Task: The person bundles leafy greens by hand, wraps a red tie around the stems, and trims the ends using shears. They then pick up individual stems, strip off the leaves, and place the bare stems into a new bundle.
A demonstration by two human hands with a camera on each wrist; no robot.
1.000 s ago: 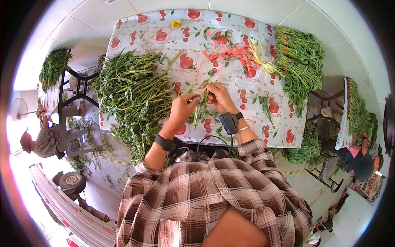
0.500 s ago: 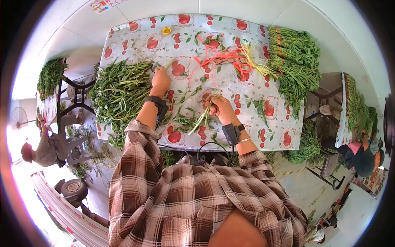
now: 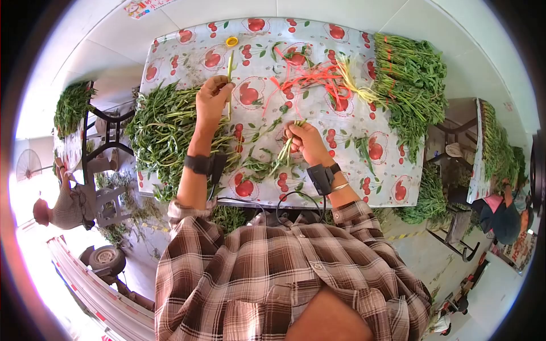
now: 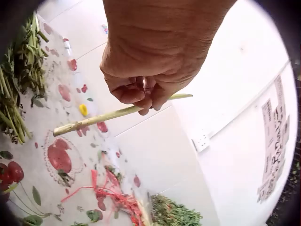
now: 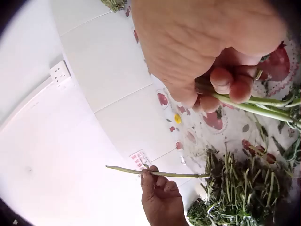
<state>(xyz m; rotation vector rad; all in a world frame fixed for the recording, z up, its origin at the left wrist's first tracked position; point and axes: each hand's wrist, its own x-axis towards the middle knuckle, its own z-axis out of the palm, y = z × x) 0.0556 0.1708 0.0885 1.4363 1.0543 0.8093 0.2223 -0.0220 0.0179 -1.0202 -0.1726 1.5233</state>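
Left grip (image 3: 212,102) pinches one stem (image 3: 230,67) near the leafy heap (image 3: 168,131), right grip (image 3: 307,143) holds a small bunch (image 3: 283,153) over the bench (image 3: 183,67); best pinch lightly, level ends before joining.

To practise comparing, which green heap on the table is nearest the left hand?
The loose left heap, beside the left hand; the banded right stack is farther.

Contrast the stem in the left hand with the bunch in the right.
Count: the stem is single; the bunch has several stalks.
Pose: in the head view, the stem runs nearly straight up the picture; the bunch slants to the lower left.
Shared: both are green and held in a hand, left and right.
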